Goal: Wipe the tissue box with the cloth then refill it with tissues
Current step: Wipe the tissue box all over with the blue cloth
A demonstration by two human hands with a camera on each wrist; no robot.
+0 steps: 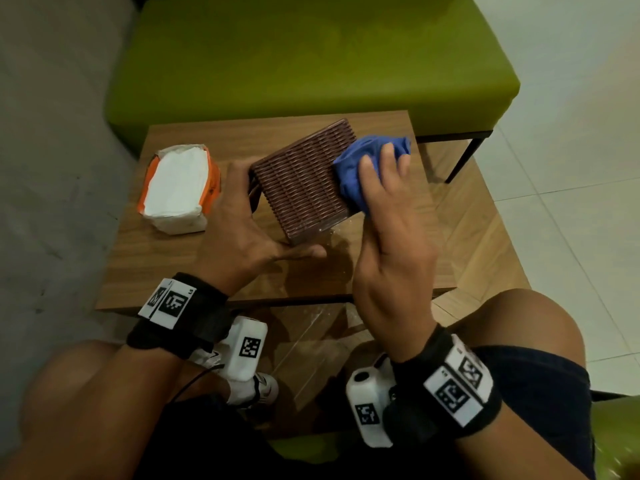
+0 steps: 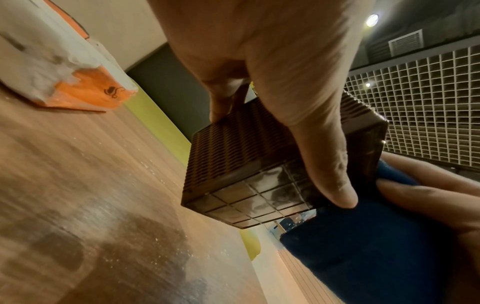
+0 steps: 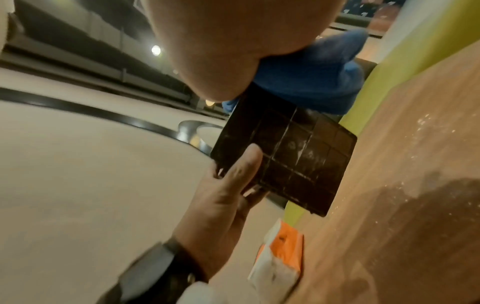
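Observation:
A dark brown woven-pattern tissue box (image 1: 304, 180) is held tilted above the wooden table (image 1: 173, 265). My left hand (image 1: 242, 220) grips it from the left, thumb (image 2: 330, 164) across its gridded end (image 2: 259, 197) and fingers behind the far side. My right hand (image 1: 384, 209) presses a crumpled blue cloth (image 1: 356, 164) against the box's right side. The cloth (image 3: 311, 76) bunches under my palm in the right wrist view, above the box (image 3: 293, 156). An opened orange pack of white tissues (image 1: 180, 188) lies on the table's left part.
A green upholstered bench (image 1: 311, 57) stands just behind the table. White specks of dust lie on the tabletop (image 2: 161, 253) below the box. A grey wall runs along the left, tiled floor to the right. My knees sit under the table's near edge.

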